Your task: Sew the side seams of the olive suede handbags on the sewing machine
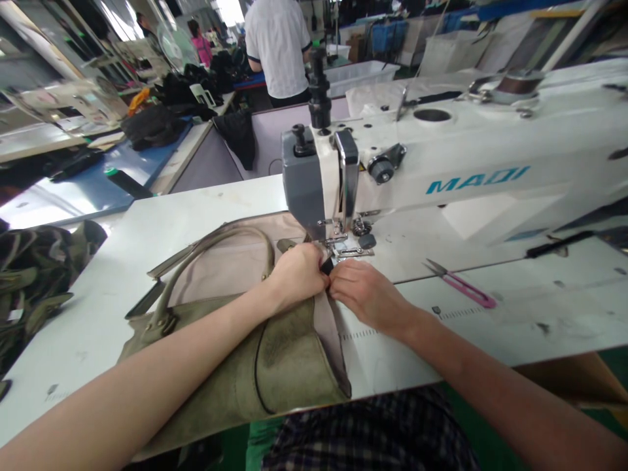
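An olive-green handbag (226,366) with a pale lining (210,271) and a curved handle (196,252) lies spread on the sewing table, its right edge near the needle. My left hand (300,271) is closed on the bag's edge just in front of the presser foot (338,247). Close beside it, my right hand (366,291) pinches the same edge. A small black strip (326,265) shows between my fingers; where exactly it joins the bag is hidden. Above the hands stands the white sewing machine (412,183).
Pink thread snips (464,284) lie on the table to the right. Dark green bags (39,281) are heaped at the far left. Behind is a blue table (132,163) with black bags. A person in a white shirt (278,49) stands beyond the machine.
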### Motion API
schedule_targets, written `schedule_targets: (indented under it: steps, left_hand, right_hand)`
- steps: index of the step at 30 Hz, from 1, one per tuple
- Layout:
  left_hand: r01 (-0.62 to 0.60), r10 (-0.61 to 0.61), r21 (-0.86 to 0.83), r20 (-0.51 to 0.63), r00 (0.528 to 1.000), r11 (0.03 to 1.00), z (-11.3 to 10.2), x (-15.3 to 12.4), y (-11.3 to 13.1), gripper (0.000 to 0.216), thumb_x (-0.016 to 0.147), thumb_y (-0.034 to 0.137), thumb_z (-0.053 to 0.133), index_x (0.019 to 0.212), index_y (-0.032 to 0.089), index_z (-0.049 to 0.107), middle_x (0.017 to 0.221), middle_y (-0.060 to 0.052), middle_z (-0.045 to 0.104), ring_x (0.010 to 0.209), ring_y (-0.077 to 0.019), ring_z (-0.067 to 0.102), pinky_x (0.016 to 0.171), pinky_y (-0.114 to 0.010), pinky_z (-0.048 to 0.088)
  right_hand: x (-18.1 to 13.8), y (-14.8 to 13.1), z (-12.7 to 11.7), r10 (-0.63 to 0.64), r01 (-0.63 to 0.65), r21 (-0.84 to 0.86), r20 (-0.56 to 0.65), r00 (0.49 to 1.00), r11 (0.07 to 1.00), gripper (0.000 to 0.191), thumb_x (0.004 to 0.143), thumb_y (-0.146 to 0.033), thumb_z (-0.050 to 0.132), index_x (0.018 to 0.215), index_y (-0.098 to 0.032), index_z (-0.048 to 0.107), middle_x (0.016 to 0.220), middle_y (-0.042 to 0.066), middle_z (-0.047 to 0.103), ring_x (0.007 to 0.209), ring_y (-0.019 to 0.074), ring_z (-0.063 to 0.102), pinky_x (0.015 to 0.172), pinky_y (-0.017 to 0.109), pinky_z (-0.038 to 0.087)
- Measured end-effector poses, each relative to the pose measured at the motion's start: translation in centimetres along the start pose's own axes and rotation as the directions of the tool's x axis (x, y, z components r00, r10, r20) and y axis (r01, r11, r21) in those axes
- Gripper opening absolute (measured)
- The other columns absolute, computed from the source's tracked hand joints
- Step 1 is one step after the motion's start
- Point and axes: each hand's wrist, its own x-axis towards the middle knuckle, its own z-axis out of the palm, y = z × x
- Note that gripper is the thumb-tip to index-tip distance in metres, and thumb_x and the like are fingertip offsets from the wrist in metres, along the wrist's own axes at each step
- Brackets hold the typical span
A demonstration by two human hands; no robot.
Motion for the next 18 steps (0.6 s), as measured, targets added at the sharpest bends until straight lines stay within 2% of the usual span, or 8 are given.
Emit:
schedule_targets:
  steps: [2, 4, 7, 10, 14, 18]
  left_hand:
    - [-0.023, 0.023, 0.025, -0.005, 1.0, 0.999, 0.0, 0.0, 0.1, 0.003, 0.063, 0.013, 0.058, 0.062, 0.016, 0.058, 0.065, -0.005, 0.061, 0.065, -0.0208, 0.062, 0.058, -0.028, 0.047]
    - [-0.052, 0.052, 0.029, -0.024, 0.998, 0.998, 0.3, -0.3, 0.2, 0.006, 0.066, 0.013, 0.057, 0.071, 0.016, 0.06, 0.07, -0.006, 0.063, 0.069, -0.0219, 0.063, 0.063, -0.03, 0.048]
    - [-0.082, 0.081, -0.003, -0.073, 0.994, 0.997, 1.3, -1.3, 0.0, 0.015, 0.077, 0.019, 0.058, 0.092, 0.016, 0.061, 0.079, -0.004, 0.065, 0.075, -0.0206, 0.063, 0.07, -0.031, 0.049]
    - [-0.134, 0.13, -0.04, -0.094, 0.987, 0.99, 1.9, -2.3, -0.6, 0.016, 0.087, 0.026, 0.055, 0.099, 0.018, 0.062, 0.091, -0.004, 0.065, 0.089, -0.0193, 0.062, 0.08, -0.031, 0.048]
    - [-0.287, 0.29, 0.061, -0.036, 0.956, 0.956, 1.8, -3.1, -1.2, 0.024, 0.096, 0.029, 0.046, 0.107, 0.017, 0.063, 0.096, -0.006, 0.063, 0.093, -0.0211, 0.06, 0.083, -0.034, 0.045]
    - [-0.371, 0.37, 0.207, 0.046, 0.928, 0.905, 1.4, -3.5, -1.3, 0.03, 0.096, 0.031, 0.047, 0.118, 0.014, 0.057, 0.104, -0.008, 0.061, 0.098, -0.0239, 0.057, 0.084, -0.037, 0.044]
  right_hand:
    - [-0.1, 0.1, 0.1, -0.031, 0.032, -0.01, 0.018, 0.999, 0.999, 0.022, 0.096, -0.012, 0.045, 0.083, -0.014, 0.063, 0.089, 0.009, 0.064, 0.092, 0.0235, 0.056, 0.087, 0.04, 0.046]
    - [-0.4, 0.1, 0.1, -0.033, 0.033, -0.017, 0.018, 0.999, 0.999, 0.024, 0.097, -0.011, 0.042, 0.085, -0.013, 0.063, 0.088, 0.01, 0.064, 0.089, 0.023, 0.058, 0.085, 0.04, 0.048]
    - [-0.9, -0.1, 0.2, -0.004, 0.003, -0.021, -0.009, 1.0, 1.0, 0.025, 0.098, -0.013, 0.041, 0.087, -0.014, 0.063, 0.086, 0.009, 0.065, 0.086, 0.022, 0.059, 0.082, 0.039, 0.05]
    - [-1.3, -0.3, 0.3, 0.018, -0.018, -0.02, -0.044, 0.999, 1.0, 0.026, 0.098, -0.013, 0.039, 0.089, -0.015, 0.064, 0.09, 0.01, 0.066, 0.09, 0.0222, 0.061, 0.084, 0.04, 0.052]
    - [-1.4, -0.5, 0.5, 0.002, -0.003, -0.023, -0.056, 0.998, 1.0, 0.027, 0.096, -0.009, 0.038, 0.093, -0.015, 0.064, 0.094, 0.011, 0.068, 0.093, 0.0224, 0.063, 0.088, 0.041, 0.053]
    - [-1.6, -0.5, 0.6, -0.01, 0.008, -0.035, -0.057, 0.998, 0.999, 0.025, 0.095, -0.009, 0.04, 0.094, -0.014, 0.064, 0.093, 0.011, 0.068, 0.093, 0.0221, 0.064, 0.088, 0.039, 0.054]
